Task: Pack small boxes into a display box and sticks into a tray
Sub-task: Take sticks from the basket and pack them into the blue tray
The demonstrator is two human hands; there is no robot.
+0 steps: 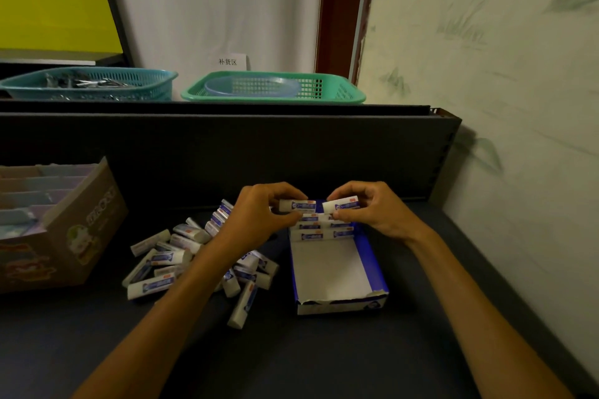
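In the head view, 1 small box (298,205) is pinched by the fingers of the left hand (259,220) and another small box (342,204) by those of the right hand (376,210), both held just above the far end of the blue display box (372,269), where a few rows are already packed. Each box would best be lowered flat, label up, and pressed against the packed rows so no gap is left. The loose pile (194,256) lies on the worktop (291,359) to the left.
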